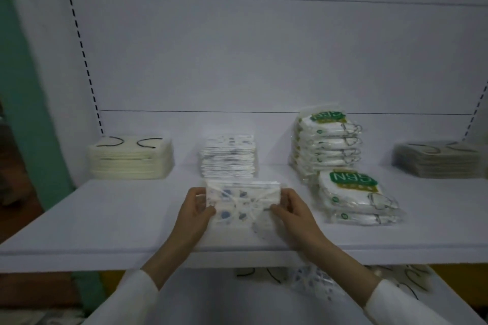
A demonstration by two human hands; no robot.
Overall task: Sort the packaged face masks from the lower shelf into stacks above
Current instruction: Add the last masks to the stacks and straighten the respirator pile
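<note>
**Held item.** A blue-patterned packaged mask is being held just above the upper shelf, over its front half.

**Grip state.** The package is being pinched at both short ends. The left hand is being curled round the left end and the right hand round the right end. Both grips are clamped on the one package; neither is apart.

**Governing relation.**
- The long axis of the package is running left to right, parallel to the front edge of the shelf.
- The matching patterned stack is lying directly behind the package, away from the person. Whether the far edge of the package is touching the foot of the stack cannot be told.
- The stack is being seen with the same left-to-right axis, so no turning is judged necessary. Only a lift and a push away from the body are judged to be called for.
- The stack is sitting slightly left of the package centre, so the left hand is marginally nearer.

**Neighbouring stacks.** The tall N95 stack and the short N95 stack are standing to the right, and the cream stack well apart to the left.

**Progress.** Loose masks are lying on the lower shelf, so sorting is judged unfinished.
</note>
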